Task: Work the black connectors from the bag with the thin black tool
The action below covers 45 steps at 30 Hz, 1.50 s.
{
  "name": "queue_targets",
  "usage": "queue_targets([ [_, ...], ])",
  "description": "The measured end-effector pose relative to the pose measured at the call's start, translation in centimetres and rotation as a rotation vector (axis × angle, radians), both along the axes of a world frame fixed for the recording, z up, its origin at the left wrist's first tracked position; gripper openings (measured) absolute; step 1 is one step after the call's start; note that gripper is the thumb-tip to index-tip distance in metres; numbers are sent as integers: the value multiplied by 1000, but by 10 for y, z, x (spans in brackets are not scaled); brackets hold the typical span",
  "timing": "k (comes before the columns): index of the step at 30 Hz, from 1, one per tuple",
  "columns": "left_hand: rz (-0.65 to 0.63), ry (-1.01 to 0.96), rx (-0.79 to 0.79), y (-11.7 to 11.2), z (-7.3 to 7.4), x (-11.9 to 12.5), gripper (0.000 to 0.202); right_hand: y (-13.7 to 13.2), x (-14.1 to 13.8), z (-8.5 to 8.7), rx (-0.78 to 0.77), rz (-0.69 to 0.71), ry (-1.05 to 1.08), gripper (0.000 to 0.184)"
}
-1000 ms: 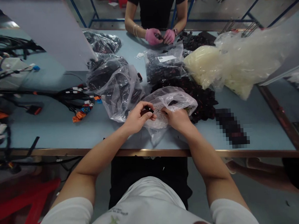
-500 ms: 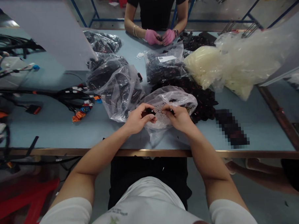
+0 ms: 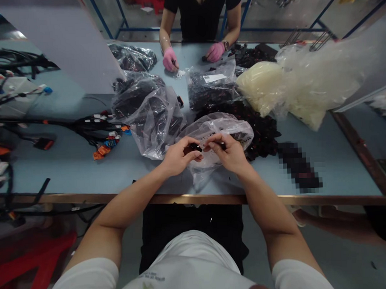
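My left hand (image 3: pixel 177 157) pinches a small black plastic connector (image 3: pixel 194 148) just above the blue table (image 3: pixel 69 167). My right hand (image 3: pixel 230 153) is closed in a pinch close beside it, fingertips almost touching the connector; what it holds is too small to name. Both hands hover over a clear plastic bag (image 3: pixel 218 128) with small pale parts inside. Behind the bag lies a heap of black and red connectors (image 3: pixel 262 128).
Clear bags of black parts (image 3: pixel 153 112) lie to the left and behind, with bags of cream parts (image 3: pixel 292 84) at the right. A wire harness (image 3: pixel 93 127) with coloured plugs crosses the left side. A person in pink gloves (image 3: pixel 170 59) works at the far edge.
My right hand has lifted out of the clear bag and closed in on the left hand's connector. The far person's gloved hands have moved apart.
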<state>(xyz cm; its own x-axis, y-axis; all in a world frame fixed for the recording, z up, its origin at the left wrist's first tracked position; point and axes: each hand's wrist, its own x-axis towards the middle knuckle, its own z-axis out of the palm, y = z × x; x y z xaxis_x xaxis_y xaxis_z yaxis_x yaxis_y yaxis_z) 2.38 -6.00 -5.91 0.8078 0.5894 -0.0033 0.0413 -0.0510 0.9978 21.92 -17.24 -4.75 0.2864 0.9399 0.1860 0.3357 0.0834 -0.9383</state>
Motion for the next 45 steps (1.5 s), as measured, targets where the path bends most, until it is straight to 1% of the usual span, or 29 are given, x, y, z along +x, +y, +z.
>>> queue_targets([
  [4,-1,-25,-3,-2,1,1,39,3,-7,-4,25,-23,118,27],
  [7,6,-13,9,-3,2,0,41,5,-10,-4,7,-54,178,28],
  [9,13,-7,30,-4,2,0,43,7,-12,-5,-32,-26,261,32],
  [11,16,-4,59,-4,2,-1,43,9,-14,-6,-76,34,353,36],
  [14,12,-4,119,-5,2,-1,43,10,-15,-9,-91,68,435,39],
  [17,10,6,214,-5,3,-2,42,10,-15,-10,-88,63,477,41],
  [22,51,67,504,-5,3,-3,33,10,-13,-9,-94,80,603,41],
  [25,40,76,574,-4,4,-3,27,10,-15,-8,-98,86,660,41],
  [29,43,86,631,-4,4,-4,23,9,-15,-5,-84,76,635,40],
  [31,42,93,680,-5,4,-4,24,8,-13,-3,-112,118,644,41],
  [35,26,123,783,-8,3,-3,22,7,-9,1,-243,264,731,46],
  [37,14,107,796,-9,2,-3,18,8,-8,1,-273,275,765,51],
  [39,17,58,760,-8,1,-3,17,8,-10,2,-264,238,772,52],
  [43,72,-58,582,-5,-5,-4,40,8,-14,4,-183,121,768,46],
  [45,90,-94,549,-4,-7,-3,44,8,-15,4,-136,28,779,43],
])
